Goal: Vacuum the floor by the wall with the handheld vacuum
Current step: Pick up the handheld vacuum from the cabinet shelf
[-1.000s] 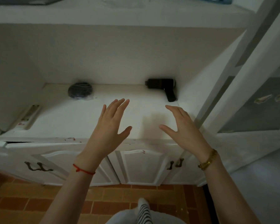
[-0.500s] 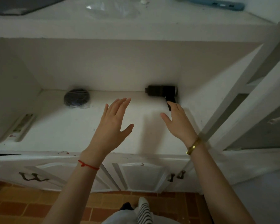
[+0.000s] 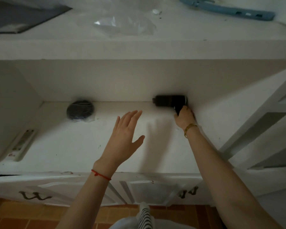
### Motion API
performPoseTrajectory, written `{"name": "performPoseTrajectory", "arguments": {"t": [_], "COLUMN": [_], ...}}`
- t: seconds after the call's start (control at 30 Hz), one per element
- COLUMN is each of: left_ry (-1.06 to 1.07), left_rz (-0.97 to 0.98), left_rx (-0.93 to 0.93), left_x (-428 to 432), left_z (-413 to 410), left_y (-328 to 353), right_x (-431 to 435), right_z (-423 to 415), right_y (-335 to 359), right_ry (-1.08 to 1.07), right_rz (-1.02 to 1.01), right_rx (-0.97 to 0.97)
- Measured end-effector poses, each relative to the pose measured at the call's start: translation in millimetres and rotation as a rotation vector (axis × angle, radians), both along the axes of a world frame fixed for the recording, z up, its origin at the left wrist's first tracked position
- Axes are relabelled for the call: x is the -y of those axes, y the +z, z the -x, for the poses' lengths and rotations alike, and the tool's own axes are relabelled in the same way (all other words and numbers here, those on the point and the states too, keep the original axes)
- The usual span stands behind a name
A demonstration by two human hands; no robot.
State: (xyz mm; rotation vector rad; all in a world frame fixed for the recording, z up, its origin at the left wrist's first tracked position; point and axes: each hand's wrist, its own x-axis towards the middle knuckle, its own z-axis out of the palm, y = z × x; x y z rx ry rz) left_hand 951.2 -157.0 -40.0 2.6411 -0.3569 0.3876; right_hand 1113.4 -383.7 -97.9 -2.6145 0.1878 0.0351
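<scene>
The black handheld vacuum (image 3: 169,100) lies on its side at the back right of a white recessed shelf (image 3: 64,142), against the rear wall. My right hand (image 3: 184,118), with a gold bracelet on the wrist, is closed around the vacuum's handle, which it mostly hides. My left hand (image 3: 125,139), with a red string at the wrist, hovers flat over the middle of the shelf with its fingers spread and nothing in it.
A dark round bundle in clear plastic (image 3: 80,109) sits at the shelf's back left. A white remote (image 3: 22,142) lies at the left. Above is a ledge with a clear bag (image 3: 124,23) and a blue tool (image 3: 228,9). Cabinet doors (image 3: 149,190) and orange floor tiles (image 3: 20,217) are below.
My right hand has reached forward to the back of the shelf and closed on the vacuum's handle. My left hand has stayed over the shelf's middle.
</scene>
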Motion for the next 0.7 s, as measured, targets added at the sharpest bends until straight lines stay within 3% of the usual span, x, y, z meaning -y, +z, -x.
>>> {"name": "performPoseTrajectory", "arguments": {"t": [0.3,0.57,0.7], "left_ry": [0.002,0.171,0.21], "left_rz": [0.107,0.746,1.091], "left_rx": [-0.036,-0.342,-0.469], "left_x": [-9.2,-0.7,8.3], "left_z": [-15.9,-43.6,-63.5], "left_y": [-13.0,-12.0,-5.5], "right_x": [-3.2,-15.2,-29.7], "right_z": [-4.5,38.1,77.6], "right_y": [-12.0,1.0,22.0], "right_ry": [-0.109,-0.069,-0.02], "right_rz": [0.01,-0.166,-0.282], "right_rx": [0.134,0.367,0.374]}}
